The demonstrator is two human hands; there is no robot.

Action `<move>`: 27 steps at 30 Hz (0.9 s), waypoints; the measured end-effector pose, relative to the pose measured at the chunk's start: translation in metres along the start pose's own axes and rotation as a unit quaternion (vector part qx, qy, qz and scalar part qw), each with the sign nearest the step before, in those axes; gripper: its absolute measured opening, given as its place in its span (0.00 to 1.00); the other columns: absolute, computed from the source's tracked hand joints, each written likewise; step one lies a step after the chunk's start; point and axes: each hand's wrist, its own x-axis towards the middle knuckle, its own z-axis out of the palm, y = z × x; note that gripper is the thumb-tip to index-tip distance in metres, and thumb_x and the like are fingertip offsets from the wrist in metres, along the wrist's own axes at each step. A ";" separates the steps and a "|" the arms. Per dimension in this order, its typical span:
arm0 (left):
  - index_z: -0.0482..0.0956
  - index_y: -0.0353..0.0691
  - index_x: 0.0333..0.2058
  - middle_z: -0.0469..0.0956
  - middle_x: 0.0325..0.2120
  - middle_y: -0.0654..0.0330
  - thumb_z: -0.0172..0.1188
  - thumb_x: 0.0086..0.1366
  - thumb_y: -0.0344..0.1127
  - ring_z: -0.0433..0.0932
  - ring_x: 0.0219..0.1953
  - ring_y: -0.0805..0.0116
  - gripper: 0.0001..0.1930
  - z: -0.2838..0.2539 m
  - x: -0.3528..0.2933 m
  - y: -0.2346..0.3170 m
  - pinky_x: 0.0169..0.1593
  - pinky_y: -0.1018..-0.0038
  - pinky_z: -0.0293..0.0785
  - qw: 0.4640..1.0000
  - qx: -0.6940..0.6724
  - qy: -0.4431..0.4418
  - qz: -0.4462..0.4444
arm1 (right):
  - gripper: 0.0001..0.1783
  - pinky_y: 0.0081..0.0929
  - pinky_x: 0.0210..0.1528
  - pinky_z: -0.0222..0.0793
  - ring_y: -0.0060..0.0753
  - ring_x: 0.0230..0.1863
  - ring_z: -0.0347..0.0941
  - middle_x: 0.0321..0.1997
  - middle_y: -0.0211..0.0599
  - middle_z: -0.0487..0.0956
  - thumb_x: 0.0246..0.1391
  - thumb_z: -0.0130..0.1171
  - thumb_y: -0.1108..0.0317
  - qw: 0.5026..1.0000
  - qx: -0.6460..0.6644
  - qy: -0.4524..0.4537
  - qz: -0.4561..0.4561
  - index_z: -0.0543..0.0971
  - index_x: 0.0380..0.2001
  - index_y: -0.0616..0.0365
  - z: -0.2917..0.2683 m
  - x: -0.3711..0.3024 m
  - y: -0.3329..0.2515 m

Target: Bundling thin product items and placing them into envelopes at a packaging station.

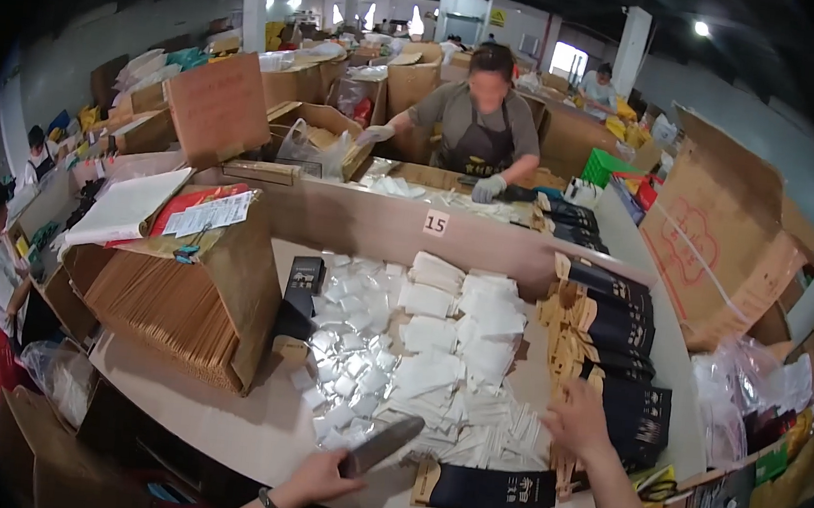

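Note:
My left hand (315, 478) is closed around one end of a dark, narrow, elongated sleeve-like thing (385, 446), tilted up to the right. Its exact kind is too blurred to tell. Over the tan ends of a stack of black sleeves (632, 413), my right hand (580, 420) has its fingers bent and apart; I make out nothing between them. A black sleeve with a tan end (487, 489) lies flat at the near table edge. Between the hands are white folded paper packets (488, 330), thin white paper strips (497, 434) and small shiny silvery sachets (352, 371).
A large carton of brown packed sheets (171, 315) stands left, with papers (205, 215) on top. Low partition (362, 215) crosses behind; a gloved co-worker (483, 124) works beyond it. Scissors (657, 488) lie near right; an open carton (713, 234) stands beyond the right edge.

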 end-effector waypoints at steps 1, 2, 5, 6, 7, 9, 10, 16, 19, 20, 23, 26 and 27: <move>0.76 0.38 0.37 0.80 0.29 0.56 0.70 0.53 0.56 0.79 0.31 0.60 0.26 0.007 0.003 -0.002 0.37 0.65 0.75 0.993 -0.098 -0.071 -0.007 | 0.15 0.47 0.56 0.67 0.49 0.52 0.73 0.43 0.49 0.79 0.41 0.73 0.57 0.996 0.075 -0.044 0.000 0.83 0.27 0.55 0.006 -0.012 -0.015; 0.76 0.38 0.44 0.79 0.32 0.57 0.70 0.55 0.55 0.78 0.34 0.65 0.28 0.018 0.006 0.000 0.41 0.67 0.75 0.988 -0.094 -0.109 0.048 | 0.18 0.47 0.61 0.64 0.49 0.57 0.71 0.48 0.50 0.79 0.40 0.75 0.55 0.986 0.144 -0.084 0.003 0.83 0.27 0.55 0.020 -0.034 -0.040; 0.73 0.37 0.52 0.77 0.43 0.51 0.67 0.58 0.52 0.76 0.46 0.62 0.30 0.081 0.016 0.015 0.53 0.67 0.72 0.923 -0.191 -0.158 0.296 | 0.30 0.47 0.61 0.65 0.54 0.58 0.71 0.57 0.51 0.74 0.39 0.74 0.48 0.809 0.523 -0.265 -0.031 0.81 0.40 0.59 0.082 -0.059 -0.113; 0.74 0.38 0.51 0.78 0.41 0.52 0.67 0.58 0.51 0.77 0.44 0.60 0.28 0.080 0.008 0.033 0.51 0.66 0.73 0.932 -0.137 -0.158 0.296 | 0.31 0.47 0.59 0.66 0.54 0.57 0.71 0.56 0.52 0.74 0.41 0.72 0.48 0.887 0.391 -0.215 -0.116 0.80 0.43 0.59 0.111 -0.062 -0.127; 0.75 0.38 0.49 0.78 0.40 0.52 0.66 0.58 0.50 0.78 0.42 0.58 0.26 0.072 0.000 0.047 0.49 0.65 0.74 0.940 -0.081 -0.157 0.293 | 0.32 0.48 0.58 0.66 0.54 0.56 0.71 0.56 0.52 0.74 0.43 0.70 0.48 0.935 0.249 -0.157 -0.198 0.79 0.46 0.60 0.131 -0.064 -0.139; 0.76 0.38 0.46 0.79 0.37 0.52 0.66 0.57 0.50 0.78 0.40 0.56 0.25 0.053 0.000 0.038 0.47 0.64 0.74 0.956 -0.082 -0.207 0.191 | 0.30 0.49 0.57 0.66 0.54 0.56 0.71 0.54 0.52 0.75 0.46 0.68 0.47 0.952 0.270 -0.091 -0.115 0.79 0.45 0.59 0.106 -0.065 -0.168; 0.76 0.38 0.43 0.79 0.35 0.52 0.66 0.56 0.49 0.79 0.38 0.54 0.23 0.042 -0.001 0.028 0.44 0.63 0.75 0.960 -0.080 -0.254 0.091 | 0.28 0.50 0.57 0.66 0.53 0.55 0.72 0.51 0.51 0.77 0.48 0.65 0.47 0.958 0.285 -0.021 -0.028 0.80 0.44 0.59 0.087 -0.065 -0.179; 0.77 0.39 0.42 0.80 0.35 0.47 0.66 0.53 0.53 0.80 0.39 0.46 0.25 0.013 0.026 -0.007 0.42 0.58 0.76 0.994 0.030 0.088 -0.050 | 0.27 0.45 0.37 0.76 0.51 0.35 0.80 0.30 0.51 0.82 0.55 0.55 0.42 0.942 0.141 -0.292 0.092 0.85 0.29 0.59 0.082 -0.033 -0.188; 0.75 0.38 0.43 0.79 0.34 0.49 0.71 0.51 0.45 0.79 0.37 0.47 0.25 0.007 0.023 0.004 0.39 0.60 0.75 0.994 0.025 0.108 0.024 | 0.20 0.49 0.32 0.74 0.55 0.28 0.79 0.24 0.49 0.80 0.56 0.56 0.51 0.921 0.196 -0.300 0.152 0.79 0.29 0.60 0.067 -0.010 -0.199; 0.75 0.39 0.45 0.78 0.33 0.50 0.72 0.50 0.41 0.79 0.37 0.49 0.25 0.009 0.012 0.008 0.39 0.62 0.76 0.986 0.020 0.154 0.065 | 0.18 0.49 0.32 0.74 0.54 0.29 0.79 0.25 0.50 0.81 0.55 0.56 0.55 0.922 0.209 -0.287 0.156 0.78 0.28 0.61 0.069 -0.019 -0.204; 0.73 0.42 0.51 0.76 0.36 0.54 0.73 0.48 0.38 0.79 0.38 0.51 0.31 0.019 -0.008 -0.004 0.40 0.63 0.76 0.988 0.044 0.127 0.076 | 0.14 0.48 0.32 0.73 0.54 0.29 0.79 0.24 0.50 0.80 0.53 0.57 0.58 0.923 0.217 -0.262 0.179 0.78 0.27 0.60 0.086 -0.020 -0.206; 0.71 0.43 0.55 0.76 0.37 0.54 0.74 0.47 0.39 0.79 0.38 0.52 0.35 0.011 -0.020 -0.003 0.40 0.62 0.76 0.994 0.068 0.045 0.068 | 0.12 0.47 0.31 0.72 0.53 0.28 0.78 0.23 0.46 0.79 0.50 0.59 0.59 0.912 0.247 -0.255 0.205 0.78 0.24 0.58 0.088 -0.022 -0.204; 0.71 0.43 0.56 0.76 0.36 0.54 0.76 0.45 0.41 0.79 0.38 0.52 0.38 0.007 -0.023 -0.006 0.39 0.62 0.76 0.992 0.102 0.024 0.071 | 0.11 0.46 0.31 0.72 0.52 0.28 0.78 0.23 0.45 0.79 0.48 0.59 0.60 0.904 0.278 -0.249 0.210 0.78 0.23 0.57 0.088 -0.022 -0.202</move>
